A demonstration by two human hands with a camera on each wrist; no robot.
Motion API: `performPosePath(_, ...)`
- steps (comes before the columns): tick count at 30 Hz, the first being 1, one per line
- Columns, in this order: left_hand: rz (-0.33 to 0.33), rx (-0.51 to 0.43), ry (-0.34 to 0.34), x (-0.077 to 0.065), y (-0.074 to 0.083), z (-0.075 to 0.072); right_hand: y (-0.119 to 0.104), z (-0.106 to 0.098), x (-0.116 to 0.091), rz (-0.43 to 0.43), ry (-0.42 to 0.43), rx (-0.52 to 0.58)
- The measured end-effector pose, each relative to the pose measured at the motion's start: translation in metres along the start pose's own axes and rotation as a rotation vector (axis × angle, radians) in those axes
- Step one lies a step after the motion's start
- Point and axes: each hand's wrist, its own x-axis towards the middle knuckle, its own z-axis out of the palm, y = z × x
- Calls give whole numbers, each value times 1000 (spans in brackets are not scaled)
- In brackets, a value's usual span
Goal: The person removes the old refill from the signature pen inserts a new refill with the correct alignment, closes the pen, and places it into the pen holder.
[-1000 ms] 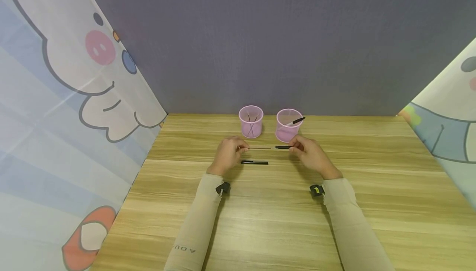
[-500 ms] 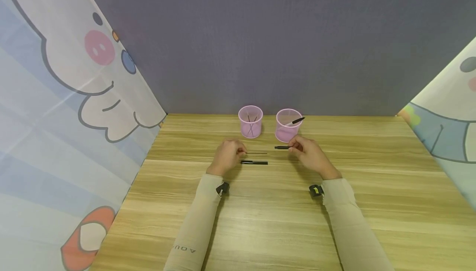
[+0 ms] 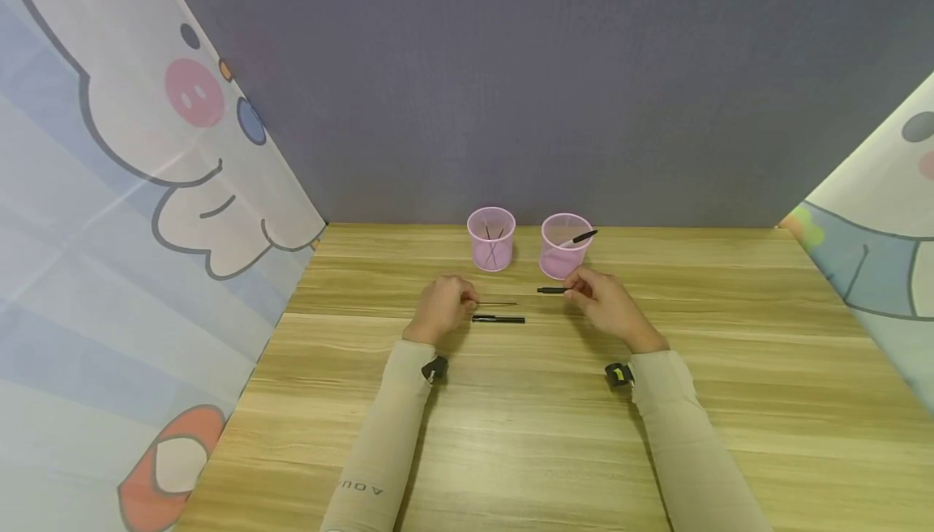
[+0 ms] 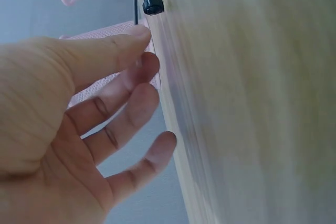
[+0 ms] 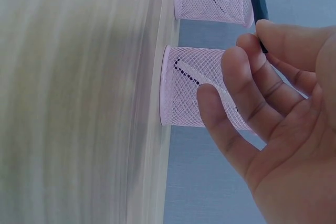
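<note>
Pink mesh cups; black pen parts; brown-streaked yellow tabletop.

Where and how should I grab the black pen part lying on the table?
Probably pinch the pen part across its middle, coming from above on the near side: it is slim and lies flat, running left to right, and the left hand holds a thin stick just beyond it.

The left hand hides one end of a thin dark rod; the left wrist view's top edge cuts off the other. The right hand covers part of a short black ribbed tube. Dark lettering on the beige fabric sleeve wraps out of sight. Both wrist views blur the wood-grained desk.
</note>
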Motion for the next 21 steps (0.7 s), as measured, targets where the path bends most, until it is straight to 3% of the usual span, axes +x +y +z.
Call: performPosePath(21, -81, -11, -12, 2, -9, 2, -1, 1, 0, -4, -7, -3)
